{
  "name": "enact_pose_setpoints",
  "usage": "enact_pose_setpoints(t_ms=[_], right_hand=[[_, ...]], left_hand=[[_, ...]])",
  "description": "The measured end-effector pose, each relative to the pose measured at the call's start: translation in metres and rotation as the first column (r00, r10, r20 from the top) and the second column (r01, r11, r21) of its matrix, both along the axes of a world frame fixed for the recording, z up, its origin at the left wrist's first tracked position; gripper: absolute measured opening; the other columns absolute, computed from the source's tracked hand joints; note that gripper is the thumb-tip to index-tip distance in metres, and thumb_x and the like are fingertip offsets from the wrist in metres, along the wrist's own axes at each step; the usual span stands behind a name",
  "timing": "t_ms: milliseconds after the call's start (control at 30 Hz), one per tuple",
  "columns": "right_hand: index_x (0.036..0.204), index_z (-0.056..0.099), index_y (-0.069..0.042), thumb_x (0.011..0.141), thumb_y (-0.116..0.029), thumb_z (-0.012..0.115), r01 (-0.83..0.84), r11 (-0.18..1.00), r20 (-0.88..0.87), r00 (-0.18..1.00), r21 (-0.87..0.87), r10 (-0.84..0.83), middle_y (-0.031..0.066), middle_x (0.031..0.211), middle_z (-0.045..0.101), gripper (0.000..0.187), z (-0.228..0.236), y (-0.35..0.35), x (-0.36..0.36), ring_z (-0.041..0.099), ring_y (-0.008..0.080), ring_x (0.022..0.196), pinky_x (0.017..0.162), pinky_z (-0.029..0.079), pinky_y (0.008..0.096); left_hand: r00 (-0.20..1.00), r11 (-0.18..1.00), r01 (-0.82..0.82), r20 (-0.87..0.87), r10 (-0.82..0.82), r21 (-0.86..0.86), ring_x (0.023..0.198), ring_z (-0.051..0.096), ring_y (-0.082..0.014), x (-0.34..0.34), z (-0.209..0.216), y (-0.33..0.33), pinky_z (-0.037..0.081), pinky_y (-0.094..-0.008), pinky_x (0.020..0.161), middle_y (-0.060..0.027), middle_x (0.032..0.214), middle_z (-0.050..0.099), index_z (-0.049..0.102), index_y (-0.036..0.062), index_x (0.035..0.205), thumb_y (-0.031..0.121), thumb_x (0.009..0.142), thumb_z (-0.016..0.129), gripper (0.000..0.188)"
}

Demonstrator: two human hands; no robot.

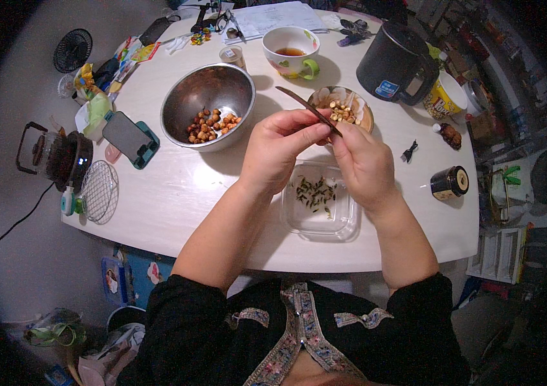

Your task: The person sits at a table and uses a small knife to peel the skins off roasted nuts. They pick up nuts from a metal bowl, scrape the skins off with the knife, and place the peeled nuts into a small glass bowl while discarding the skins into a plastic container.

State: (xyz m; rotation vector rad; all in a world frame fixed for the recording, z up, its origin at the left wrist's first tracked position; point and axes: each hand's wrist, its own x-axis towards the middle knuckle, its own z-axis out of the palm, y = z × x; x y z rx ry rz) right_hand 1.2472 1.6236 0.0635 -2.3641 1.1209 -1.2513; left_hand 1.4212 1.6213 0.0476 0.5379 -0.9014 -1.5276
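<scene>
Raised over a square clear plastic container (292, 225), both of my hands are closed on a slim, dark brown, stick-like piece (300, 100). Its free end points up and to the left; its exact kind I cannot make out. My left hand (280, 145) pinches its middle, and my right hand (365, 157) grips the lower end, fingertips meeting. Small green sprout-like slivers (315, 192) lie scattered in the container. Just behind my right hand, a small patterned bowl (365, 106) holds pale split kernels (344, 112). A steel bowl (183, 87) to the left contains reddish-brown nuts or seeds (207, 125).
Behind the bowls stand a cup of brown liquid (273, 61) and a dark kettle (392, 58). A dark-lidded jar (448, 183), a short cable (408, 152) and a yellow tub (444, 96) are at right. A phone on a stand (128, 138) and a wire rack (99, 192) sit left.
</scene>
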Motion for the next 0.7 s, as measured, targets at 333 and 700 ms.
enact_pose_setpoints(t_ms=[333,700], right_hand=[[0.107,0.063,-0.002,0.095,-0.015,0.058,0.038,0.998,0.056,0.998,0.047,-0.041,0.0189,0.088,0.067,0.018,-0.005,-0.003,0.003,0.066,0.0378,0.079,0.066,0.051,0.0439],[0.105,0.063,-0.001,0.095,-0.017,0.061,-0.109,0.932,0.283,0.959,0.346,0.007,0.0112,0.086,0.067,0.019,-0.004,-0.005,-0.005,0.065,0.0198,0.076,0.068,0.052,0.034]], left_hand=[[0.999,0.999,-0.049,-0.018,0.049,0.023,0.095,0.066,-0.0214,-0.007,-0.007,0.001,0.054,-0.0342,0.086,-0.0163,0.11,0.068,0.064,-0.0043,0.115,-0.002,0.088,0.066,0.027],[0.997,0.989,0.047,0.052,-0.055,0.142,0.097,0.067,-0.0195,-0.003,0.006,-0.001,0.054,-0.0305,0.089,-0.0156,0.112,0.068,0.058,-0.0082,0.124,-0.001,0.089,0.065,0.037]])
